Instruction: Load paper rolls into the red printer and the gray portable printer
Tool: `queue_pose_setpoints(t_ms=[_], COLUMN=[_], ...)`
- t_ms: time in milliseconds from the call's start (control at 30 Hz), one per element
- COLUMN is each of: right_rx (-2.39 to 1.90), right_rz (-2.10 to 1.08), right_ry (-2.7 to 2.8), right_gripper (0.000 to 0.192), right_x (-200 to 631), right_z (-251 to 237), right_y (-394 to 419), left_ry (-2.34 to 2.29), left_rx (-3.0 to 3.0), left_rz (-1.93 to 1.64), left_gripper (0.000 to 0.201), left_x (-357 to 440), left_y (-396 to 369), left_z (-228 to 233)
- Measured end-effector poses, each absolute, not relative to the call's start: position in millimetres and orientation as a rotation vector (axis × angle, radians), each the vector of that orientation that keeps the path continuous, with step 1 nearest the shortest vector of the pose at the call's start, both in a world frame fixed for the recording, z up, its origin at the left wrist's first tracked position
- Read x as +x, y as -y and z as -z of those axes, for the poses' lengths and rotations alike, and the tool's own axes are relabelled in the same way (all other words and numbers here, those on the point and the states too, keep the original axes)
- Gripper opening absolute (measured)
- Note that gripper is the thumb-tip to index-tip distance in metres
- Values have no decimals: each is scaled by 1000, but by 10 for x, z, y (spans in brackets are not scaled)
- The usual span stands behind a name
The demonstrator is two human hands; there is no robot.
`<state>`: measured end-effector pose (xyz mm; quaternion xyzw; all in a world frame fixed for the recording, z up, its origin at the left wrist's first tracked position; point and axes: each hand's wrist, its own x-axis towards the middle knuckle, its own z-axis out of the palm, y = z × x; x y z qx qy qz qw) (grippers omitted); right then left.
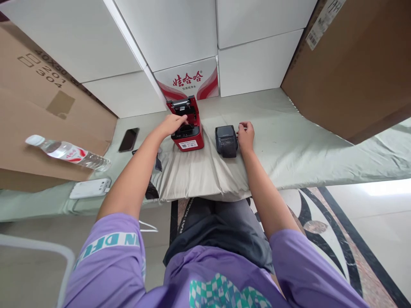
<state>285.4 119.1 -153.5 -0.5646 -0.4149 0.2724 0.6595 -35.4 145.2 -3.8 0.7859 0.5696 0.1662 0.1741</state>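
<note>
A small red printer stands on the cloth-covered table with its lid raised. My left hand reaches into its open paper bay, fingers resting on the black inside; whether it grips anything there is hidden. A small black printer sits just right of the red one. My right hand rests on the cloth beside the black printer's right side, fingers curled in, with nothing seen in it.
A black phone lies left of the red printer. A plastic water bottle rests on a flat cardboard box. A white power bank lies near the front edge. White boxes and a brown carton line the back.
</note>
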Motion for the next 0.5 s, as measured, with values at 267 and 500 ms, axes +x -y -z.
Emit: queue_pose_setpoints(t_ms=[267,500], right_rx=[-1294,-1283], right_rz=[-578,-576], right_ry=[983,982], right_gripper=[11,12], right_x=[2869,2874], right_z=[1562,1592], right_y=[-1216,-1240], left_ry=[-1703,-1888], left_rx=[2482,2517], left_rz=[-966,-523], left_gripper=[47,59], left_x=[-328,-215], left_y=[-1407,-1226], left_z=[-236,-370])
